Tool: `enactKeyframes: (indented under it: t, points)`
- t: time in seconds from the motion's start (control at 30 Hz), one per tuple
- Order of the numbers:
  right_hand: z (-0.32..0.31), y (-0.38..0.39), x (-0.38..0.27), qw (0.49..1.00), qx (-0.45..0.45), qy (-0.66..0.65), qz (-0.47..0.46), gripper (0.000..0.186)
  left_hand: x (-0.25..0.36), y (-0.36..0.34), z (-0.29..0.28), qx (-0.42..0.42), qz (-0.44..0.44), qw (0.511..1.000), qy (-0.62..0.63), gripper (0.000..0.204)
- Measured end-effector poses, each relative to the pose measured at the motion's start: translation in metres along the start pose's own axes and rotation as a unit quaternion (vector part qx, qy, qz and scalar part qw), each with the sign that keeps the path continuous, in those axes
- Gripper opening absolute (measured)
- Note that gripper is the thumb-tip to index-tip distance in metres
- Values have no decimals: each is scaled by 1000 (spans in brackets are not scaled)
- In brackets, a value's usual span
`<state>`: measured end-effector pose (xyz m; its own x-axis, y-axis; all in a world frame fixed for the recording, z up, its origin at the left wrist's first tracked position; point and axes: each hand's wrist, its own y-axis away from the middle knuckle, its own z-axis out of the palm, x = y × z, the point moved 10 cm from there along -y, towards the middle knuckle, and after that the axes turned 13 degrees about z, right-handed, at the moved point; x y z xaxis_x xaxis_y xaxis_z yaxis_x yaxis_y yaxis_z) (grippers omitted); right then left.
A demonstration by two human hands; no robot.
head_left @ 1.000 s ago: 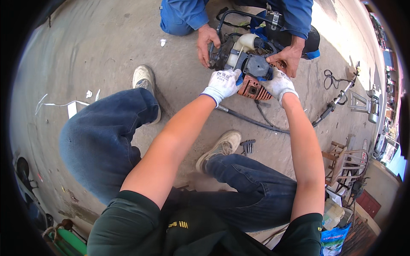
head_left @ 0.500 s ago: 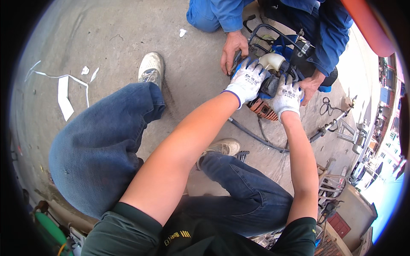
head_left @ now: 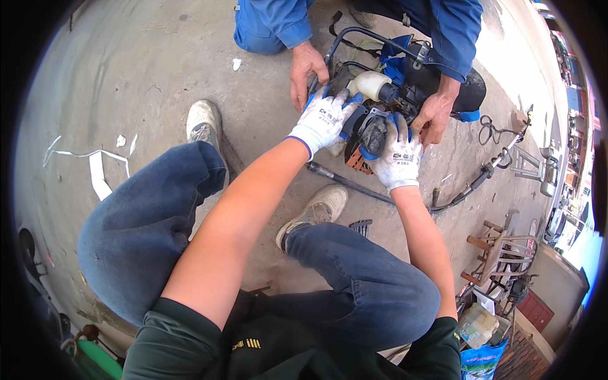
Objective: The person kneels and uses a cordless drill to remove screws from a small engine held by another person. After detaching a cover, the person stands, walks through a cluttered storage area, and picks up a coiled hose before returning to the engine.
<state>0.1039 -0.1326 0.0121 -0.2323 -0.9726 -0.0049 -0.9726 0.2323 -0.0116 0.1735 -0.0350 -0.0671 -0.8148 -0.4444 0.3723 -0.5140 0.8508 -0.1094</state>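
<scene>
A small engine with orange ribbed housing stands on the concrete in front of me, fixed to a dark tubular frame. My left hand, in a white glove with blue palm, curls its fingers over the engine's left side; its fingertips are partly hidden. My right hand, gloved alike, wraps round the right side of a dark, dirty cover-like part at the engine's near side. Just beyond sits a whitish plastic elbow-shaped piece. A co-worker's bare hands steady the unit from the far side.
The co-worker kneels opposite in blue sleeves. A dark hose curves right to a long shaft with a handle. A wooden chair stands at right. White strips lie at left; my shoes flank the near floor.
The whole view has shifted, bringing the engine farther left in it. My hands are slightly farther apart, and the dark part sits a little nearer me, away from the whitish elbow piece.
</scene>
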Motion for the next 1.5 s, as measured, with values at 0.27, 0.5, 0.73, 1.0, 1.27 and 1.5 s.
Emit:
enactKeyframes:
  t: [0.27, 0.5, 0.73, 1.0, 1.27, 1.5]
  points:
    - [-9, 7, 20, 977, 30, -209, -37, 86, 3, -5, -5, 0, -7, 1000, -12, 84]
    - [-35, 32, 39, 958, 100, -269, -20, 96, 1, -3, 0, -3, -5, 1000, 4, 89]
    - [-6, 152, 154, 848, 72, -387, 354, 91, 2, -2, 0, -10, 4, 1000, -14, 87]
    - [69, 223, 217, 810, -241, -23, 534, 84, 6, -9, 6, -35, -18, 999, -8, 93]
    - [-9, -14, 64, 953, -137, -204, 179, 44, 5, -7, 7, -9, -22, 1000, -17, 98]
    - [46, -78, 22, 958, -277, 57, 40, 44, -4, -9, 8, -31, -42, 998, -20, 98]
